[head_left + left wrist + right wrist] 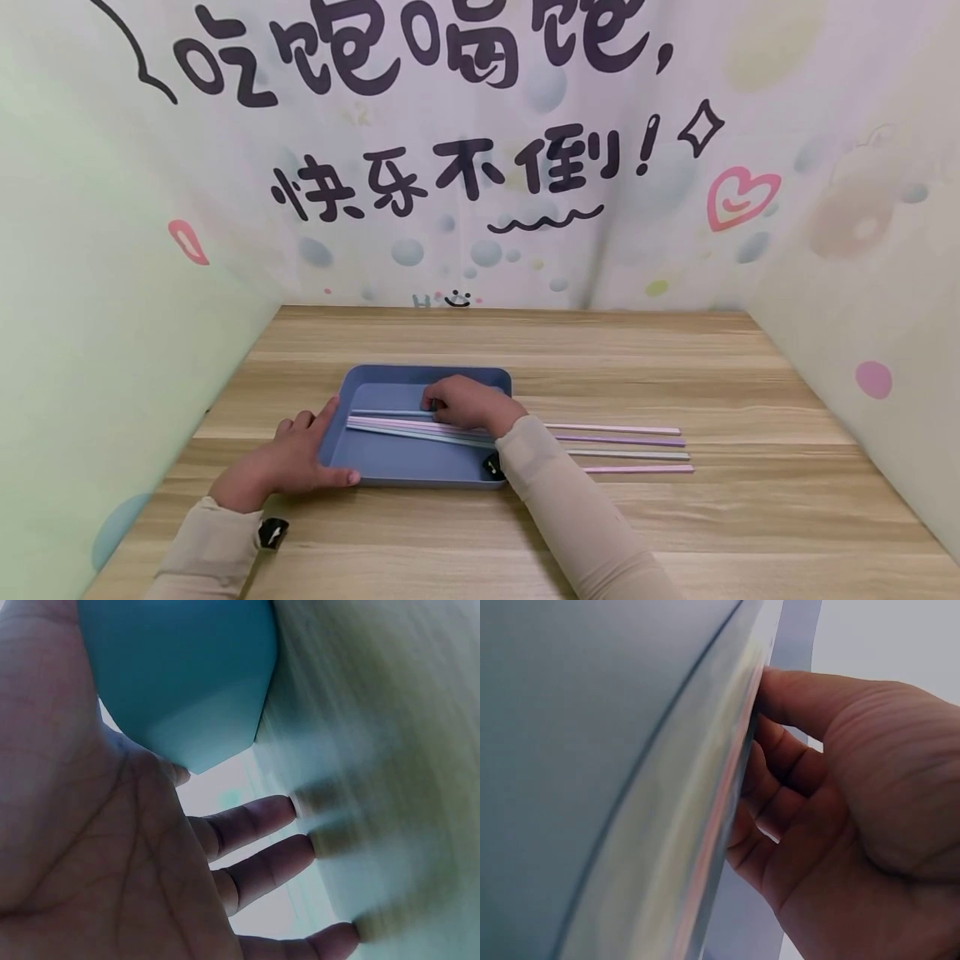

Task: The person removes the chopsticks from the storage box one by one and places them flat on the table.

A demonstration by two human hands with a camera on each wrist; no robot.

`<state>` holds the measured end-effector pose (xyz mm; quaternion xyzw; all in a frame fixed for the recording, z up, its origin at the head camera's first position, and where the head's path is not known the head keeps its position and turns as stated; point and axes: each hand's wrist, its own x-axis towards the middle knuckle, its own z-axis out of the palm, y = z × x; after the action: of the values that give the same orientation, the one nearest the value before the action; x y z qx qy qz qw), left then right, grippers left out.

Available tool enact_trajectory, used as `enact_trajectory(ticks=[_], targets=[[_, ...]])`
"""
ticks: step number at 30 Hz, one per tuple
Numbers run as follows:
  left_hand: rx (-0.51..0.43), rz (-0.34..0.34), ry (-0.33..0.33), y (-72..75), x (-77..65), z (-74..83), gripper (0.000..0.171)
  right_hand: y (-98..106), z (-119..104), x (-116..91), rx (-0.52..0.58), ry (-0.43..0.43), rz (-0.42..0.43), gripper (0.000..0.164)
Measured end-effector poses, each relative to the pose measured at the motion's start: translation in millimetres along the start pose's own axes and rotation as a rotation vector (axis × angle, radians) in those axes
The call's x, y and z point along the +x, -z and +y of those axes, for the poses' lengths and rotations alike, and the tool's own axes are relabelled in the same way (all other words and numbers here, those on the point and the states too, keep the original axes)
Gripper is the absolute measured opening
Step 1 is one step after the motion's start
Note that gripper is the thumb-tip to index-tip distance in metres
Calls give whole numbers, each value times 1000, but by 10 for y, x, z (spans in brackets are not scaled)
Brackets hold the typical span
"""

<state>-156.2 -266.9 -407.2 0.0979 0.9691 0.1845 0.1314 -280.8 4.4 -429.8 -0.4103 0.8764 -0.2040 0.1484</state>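
A shallow blue tray [420,468] stands on the table, with several thin pastel chopsticks [405,426] lying lengthwise in it. My left hand [288,462] braces the tray's left front corner, thumb along the front side and index finger along the left wall. In the left wrist view, the other fingers [259,870] are spread and fairly straight, tips down at the table. Over the tray's right half, my right hand [468,404] pinches a light blue chopstick [390,412] between thumb and curled fingers. Its right end is hidden behind the hand.
Several more chopsticks [630,440], pink, purple and pale green, lie side by side on the wood-grain table [750,517] right of the tray, partly behind my right forearm. A patterned wall [525,267] with lettering closes off the back, and plain walls flank both sides.
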Motion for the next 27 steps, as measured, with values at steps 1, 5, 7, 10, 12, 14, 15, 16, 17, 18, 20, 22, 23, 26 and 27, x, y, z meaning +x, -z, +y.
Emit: enact_trajectory(ticks=[1, 5, 7, 10, 12, 14, 15, 16, 17, 18, 20, 22, 23, 26, 27], targets=[[0, 0, 0, 1, -2, 0, 125, -2, 3, 1, -2, 2, 4, 13], [-1, 0, 0, 3, -10, -1, 125, -4, 8, -1, -3, 14, 22, 13], [-3, 1, -3, 3, -14, -2, 125, 4, 5, -11, -1, 20, 27, 13], [-8, 1, -6, 2, -16, -5, 124, 26, -1, -25, 10, 35, 32, 13], [-7, 2, -8, -1, -10, -12, 124, 48, -7, -36, 12, 44, 39, 15], [-3, 5, -9, -3, -1, -14, 125, 68, -5, -40, 13, 52, 47, 16], [1, 6, -9, -5, 3, -15, 125, 76, -4, -40, 11, 56, 51, 17], [3, 6, -8, -8, 6, -17, 124, 85, -5, -40, 13, 58, 54, 18], [2, 7, -8, -10, 9, -19, 124, 90, -6, -40, 13, 60, 56, 18], [1, 7, -8, -13, 9, -19, 125, 92, -4, -38, 14, 62, 54, 18], [-5, 2, -6, -18, 3, -18, 124, 93, -5, -36, 15, 64, 53, 17], [-10, 0, -7, -22, -5, -15, 124, 93, -10, -37, 10, 63, 51, 17], [-10, 1, -8, -23, -9, -12, 124, 94, -11, -39, 6, 63, 51, 17], [-8, 5, -6, -18, -20, -2, 124, 118, -30, -57, -7, 63, 51, 17], [-6, 6, -6, -15, -22, 1, 124, 131, -38, -67, -6, 62, 51, 17]])
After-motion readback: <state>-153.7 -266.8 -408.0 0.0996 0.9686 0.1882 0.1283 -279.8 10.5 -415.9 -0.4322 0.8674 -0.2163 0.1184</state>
